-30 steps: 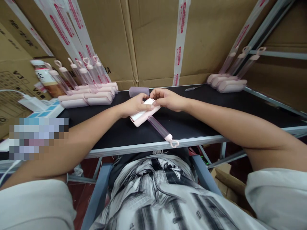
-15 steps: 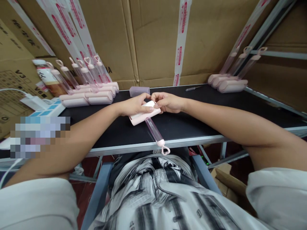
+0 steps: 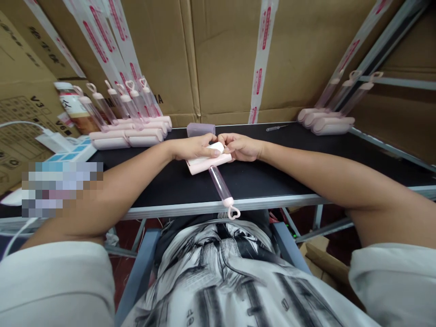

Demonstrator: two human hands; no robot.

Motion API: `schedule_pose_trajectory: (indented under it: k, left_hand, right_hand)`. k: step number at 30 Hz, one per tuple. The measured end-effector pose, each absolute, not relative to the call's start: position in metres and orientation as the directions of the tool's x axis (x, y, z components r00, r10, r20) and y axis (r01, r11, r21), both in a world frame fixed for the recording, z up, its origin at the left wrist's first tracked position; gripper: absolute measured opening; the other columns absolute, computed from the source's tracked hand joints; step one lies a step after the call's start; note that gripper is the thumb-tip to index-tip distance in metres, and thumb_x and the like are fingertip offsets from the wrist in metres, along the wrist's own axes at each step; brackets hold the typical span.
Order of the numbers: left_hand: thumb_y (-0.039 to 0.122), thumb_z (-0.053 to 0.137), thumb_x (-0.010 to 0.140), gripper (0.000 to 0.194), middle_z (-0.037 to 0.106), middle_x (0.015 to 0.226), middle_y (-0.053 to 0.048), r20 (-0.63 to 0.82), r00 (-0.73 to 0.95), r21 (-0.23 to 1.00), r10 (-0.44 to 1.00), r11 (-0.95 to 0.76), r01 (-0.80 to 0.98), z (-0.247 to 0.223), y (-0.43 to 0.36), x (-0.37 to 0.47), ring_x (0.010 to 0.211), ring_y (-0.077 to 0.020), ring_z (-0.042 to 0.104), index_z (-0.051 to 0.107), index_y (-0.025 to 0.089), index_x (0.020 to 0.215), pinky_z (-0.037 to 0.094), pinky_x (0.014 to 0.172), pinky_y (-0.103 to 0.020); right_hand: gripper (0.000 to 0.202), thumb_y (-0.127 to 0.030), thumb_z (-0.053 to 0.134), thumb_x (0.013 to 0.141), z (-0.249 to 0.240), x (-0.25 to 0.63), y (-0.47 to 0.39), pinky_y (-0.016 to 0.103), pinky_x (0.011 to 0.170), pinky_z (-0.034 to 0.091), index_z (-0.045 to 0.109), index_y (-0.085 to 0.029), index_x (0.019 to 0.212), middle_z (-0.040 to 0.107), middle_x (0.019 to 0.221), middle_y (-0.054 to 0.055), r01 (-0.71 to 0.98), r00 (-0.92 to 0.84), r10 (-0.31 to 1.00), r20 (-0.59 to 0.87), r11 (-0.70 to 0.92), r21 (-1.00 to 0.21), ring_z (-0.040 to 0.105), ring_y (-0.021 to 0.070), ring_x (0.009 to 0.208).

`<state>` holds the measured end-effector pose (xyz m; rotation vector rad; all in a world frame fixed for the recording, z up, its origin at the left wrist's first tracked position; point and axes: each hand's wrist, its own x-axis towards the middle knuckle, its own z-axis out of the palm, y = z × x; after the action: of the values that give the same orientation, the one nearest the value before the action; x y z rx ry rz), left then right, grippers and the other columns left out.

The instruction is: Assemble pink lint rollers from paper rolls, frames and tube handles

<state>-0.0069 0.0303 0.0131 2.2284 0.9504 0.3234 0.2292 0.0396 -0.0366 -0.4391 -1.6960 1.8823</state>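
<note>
A pink lint roller [image 3: 220, 184] with a see-through handle and a heart-shaped loop lies between my hands, its handle pointing toward me over the table edge. My left hand [image 3: 194, 147] grips the head from the left, thumb across the white sticky roll [image 3: 217, 146]. At the head's right end my right hand [image 3: 242, 146] has its fingers closed on the roll's end. The fingers hide exactly what they pinch there. Just behind my left hand sits a translucent purple block [image 3: 200, 130].
Several finished-looking pink lint rollers [image 3: 127, 137] stand at the back left, near a bottle [image 3: 76, 109] and a power strip [image 3: 73, 151]. More lint rollers [image 3: 332, 125] stand at the back right. A small thin tool [image 3: 275, 128] lies by the cardboard wall [image 3: 225, 63].
The white roll shows a little more above the pink head, which sits slightly flatter. Both hands keep their hold. The whole view has shifted slightly.
</note>
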Motion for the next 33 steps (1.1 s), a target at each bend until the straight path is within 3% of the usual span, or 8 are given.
schedule_pose_trajectory:
  k: [8,13,16,20,23,26,33]
  left_hand:
    - [0.082,0.081,0.077,0.070,0.068,0.088,-0.003,-0.009,0.687,0.812,0.726,-0.395,0.429,0.004,0.032,-0.009,0.068,-0.0188,0.060,0.062,0.023,0.109,0.043,0.057,-0.028]
    - [0.067,0.076,0.085,0.055,0.064,0.084,-0.001,0.147,0.378,0.900,0.914,-0.282,0.332,-0.022,0.047,-0.003,0.063,-0.0207,0.062,0.048,0.027,0.110,0.050,0.061,-0.034]
    - [0.054,0.081,0.082,0.053,0.061,0.093,-0.001,0.410,0.137,0.826,0.902,-0.431,0.364,-0.030,0.064,-0.008,0.082,-0.0220,0.064,0.044,0.026,0.109,0.055,0.078,-0.039]
    - [0.041,0.086,0.076,0.059,0.058,0.102,-0.002,0.650,0.091,0.626,0.754,-0.600,0.499,-0.027,0.076,-0.023,0.091,-0.0213,0.061,0.044,0.026,0.113,0.052,0.092,-0.041]
    - [0.035,0.090,0.073,0.060,0.059,0.099,0.000,0.690,0.096,0.553,0.718,-0.607,0.571,-0.024,0.073,-0.031,0.089,-0.0211,0.061,0.046,0.026,0.112,0.052,0.095,-0.042]
    - [0.032,0.091,0.072,0.060,0.061,0.100,0.001,0.664,0.112,0.546,0.740,-0.581,0.604,-0.022,0.067,-0.032,0.093,-0.0223,0.064,0.049,0.026,0.113,0.052,0.097,-0.044]
    - [0.033,0.090,0.075,0.061,0.061,0.127,-0.010,0.743,0.174,0.442,0.646,-0.669,0.598,-0.022,0.069,-0.032,0.119,-0.0282,0.063,0.053,0.023,0.123,0.052,0.110,-0.050]
  right_hand:
    - [0.033,-0.014,0.074,0.062,-0.033,0.220,0.032,0.019,0.041,0.042,0.048,-0.022,0.081,0.053,0.063,-0.008,-0.169,-0.689,0.717,0.103,-0.020,-0.985,0.049,0.0101,0.052]
    - [0.023,-0.019,0.070,0.064,-0.036,0.219,0.039,0.022,0.036,0.039,0.053,-0.023,0.079,0.051,0.059,-0.007,-0.077,-0.491,0.855,0.168,0.149,-0.986,0.045,0.0101,0.045]
    - [0.013,-0.021,0.069,0.070,-0.036,0.224,0.045,0.026,0.038,0.038,0.059,-0.023,0.077,0.052,0.058,-0.006,0.141,-0.332,0.917,0.223,0.282,-0.949,0.047,0.0120,0.044]
    - [0.008,-0.016,0.066,0.072,-0.033,0.233,0.051,0.028,0.057,0.044,0.068,-0.019,0.079,0.065,0.068,-0.002,0.436,-0.292,0.903,0.314,0.418,-0.797,0.056,0.0139,0.059]
    - [0.010,-0.015,0.065,0.073,-0.032,0.237,0.051,0.029,0.070,0.045,0.071,-0.018,0.080,0.069,0.075,0.000,0.514,-0.341,0.860,0.379,0.508,-0.691,0.059,0.0154,0.071]
    - [0.010,-0.018,0.065,0.075,-0.032,0.237,0.051,0.030,0.073,0.044,0.072,-0.018,0.083,0.069,0.075,-0.001,0.530,-0.347,0.854,0.388,0.519,-0.671,0.059,0.0161,0.073]
    - [0.011,-0.024,0.063,0.089,-0.022,0.241,0.048,0.031,0.074,0.042,0.072,-0.017,0.091,0.069,0.079,0.001,0.610,-0.295,0.862,0.412,0.502,-0.614,0.057,0.0170,0.073]
